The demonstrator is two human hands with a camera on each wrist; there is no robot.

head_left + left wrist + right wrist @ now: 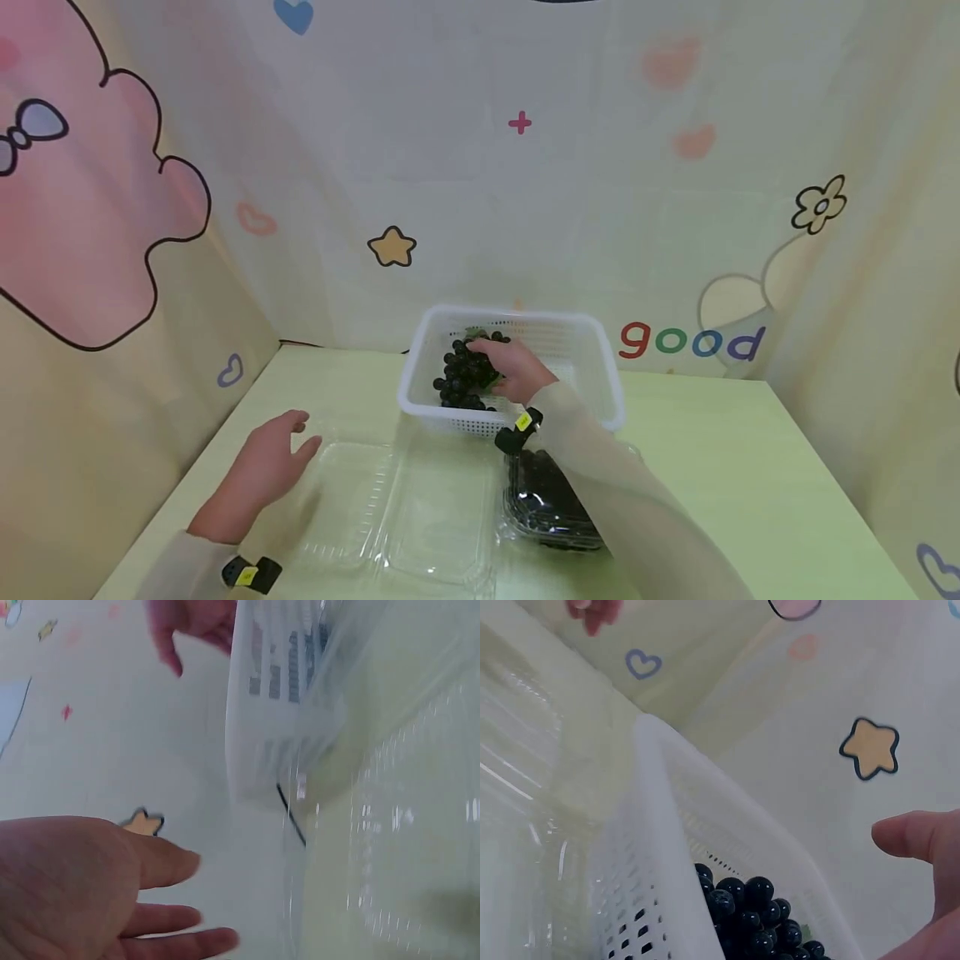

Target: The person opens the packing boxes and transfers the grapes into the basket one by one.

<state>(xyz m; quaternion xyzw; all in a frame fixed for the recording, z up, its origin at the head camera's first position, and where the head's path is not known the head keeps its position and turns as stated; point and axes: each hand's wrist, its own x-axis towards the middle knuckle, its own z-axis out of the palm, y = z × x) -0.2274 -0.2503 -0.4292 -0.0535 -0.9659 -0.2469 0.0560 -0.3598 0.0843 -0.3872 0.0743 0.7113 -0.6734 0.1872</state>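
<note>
My right hand [517, 368] reaches over the white basket [581, 358], close to a bunch of dark grapes [465, 371] lying in its left half. In the right wrist view the thumb stands straight, apart from the grapes [757, 915]; the other fingers are out of that view. The left wrist view shows this right hand [196, 622] with loose fingers at the basket's rim. To the left, my left hand [266, 462] hovers beside an opened clear plastic clamshell box [442, 517]. Its fingers [180, 943] are relaxed and hold nothing.
A closed clear box [555, 500] filled with dark fruit stands in front of the basket, partly hidden by my right sleeve. A printed curtain [465, 167] hangs behind the pale table [720, 467] and along both sides.
</note>
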